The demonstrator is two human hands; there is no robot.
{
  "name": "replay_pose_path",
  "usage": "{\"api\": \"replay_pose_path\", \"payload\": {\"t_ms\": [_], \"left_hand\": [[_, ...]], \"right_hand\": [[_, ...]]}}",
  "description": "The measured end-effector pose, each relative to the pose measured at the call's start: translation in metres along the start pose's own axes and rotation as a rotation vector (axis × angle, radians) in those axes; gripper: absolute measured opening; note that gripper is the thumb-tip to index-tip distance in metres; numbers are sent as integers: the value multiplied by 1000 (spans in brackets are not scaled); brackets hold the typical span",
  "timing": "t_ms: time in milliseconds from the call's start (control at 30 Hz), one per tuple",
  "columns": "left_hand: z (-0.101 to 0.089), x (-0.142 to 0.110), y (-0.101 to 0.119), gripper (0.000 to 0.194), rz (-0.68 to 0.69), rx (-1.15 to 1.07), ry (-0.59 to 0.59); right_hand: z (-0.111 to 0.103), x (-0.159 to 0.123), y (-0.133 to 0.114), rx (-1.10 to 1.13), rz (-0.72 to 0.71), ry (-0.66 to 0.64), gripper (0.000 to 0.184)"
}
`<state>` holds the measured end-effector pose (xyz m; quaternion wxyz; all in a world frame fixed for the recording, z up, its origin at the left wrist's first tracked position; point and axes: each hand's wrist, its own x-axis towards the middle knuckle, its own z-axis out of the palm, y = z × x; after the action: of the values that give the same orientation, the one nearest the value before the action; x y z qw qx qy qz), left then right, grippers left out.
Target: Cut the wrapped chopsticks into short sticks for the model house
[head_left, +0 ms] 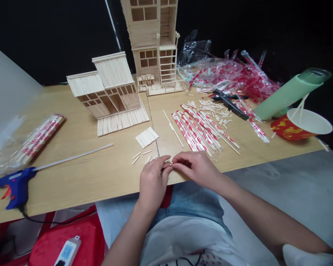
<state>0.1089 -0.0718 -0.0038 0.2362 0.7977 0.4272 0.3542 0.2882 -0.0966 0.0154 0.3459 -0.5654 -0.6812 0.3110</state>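
Observation:
My left hand (152, 183) and my right hand (195, 169) meet above the front edge of the wooden table (100, 184). Their fingertips pinch a small wooden stick piece (168, 164), which is mostly hidden by my fingers. Just beyond my hands lie several short loose sticks (141, 157) and a flat stack of cut sticks (147, 137). Red-and-white paper-sleeved chopsticks (197, 129) spread out to the right of that stack. A blue hot glue gun (16, 186) rests far to my left, with a long glue stick (72, 157) in it.
Two stick-built house models (108, 92) (152, 40) stand at the back. Black pliers (230, 104) lie by cut sticks (211, 109). Crumpled plastic wrappers (227, 74), a green roll (288, 94) and a red paper bowl (301, 123) crowd the back right. A packet of chopsticks (39, 140) lies left.

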Motion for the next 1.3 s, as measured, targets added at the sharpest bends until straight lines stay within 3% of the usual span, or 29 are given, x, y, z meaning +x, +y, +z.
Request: {"api": "replay_pose_path", "payload": {"t_ms": [300,467,633,700,967,1133,1300], "left_hand": [[0,-2,-9,22,97,54,25],[3,5,-18,16,199,84,62],[1,11,-12,15,258,69,52],[1,12,-12,14,270,77,60],[5,8,-27,13,248,115,10],[4,7,-27,14,235,103,-13],[2,8,-24,14,226,97,-7]], "right_hand": [[5,1,-3,-6,-47,35,9],[-5,2,-7,-48,-103,148,8],[-59,11,19,-221,83,351,10],[-87,18,39,-404,214,364,11],[-180,46,109,-669,442,429,15],[-205,65,134,-807,592,406,24],[-217,83,135,-844,582,310,19]]}}
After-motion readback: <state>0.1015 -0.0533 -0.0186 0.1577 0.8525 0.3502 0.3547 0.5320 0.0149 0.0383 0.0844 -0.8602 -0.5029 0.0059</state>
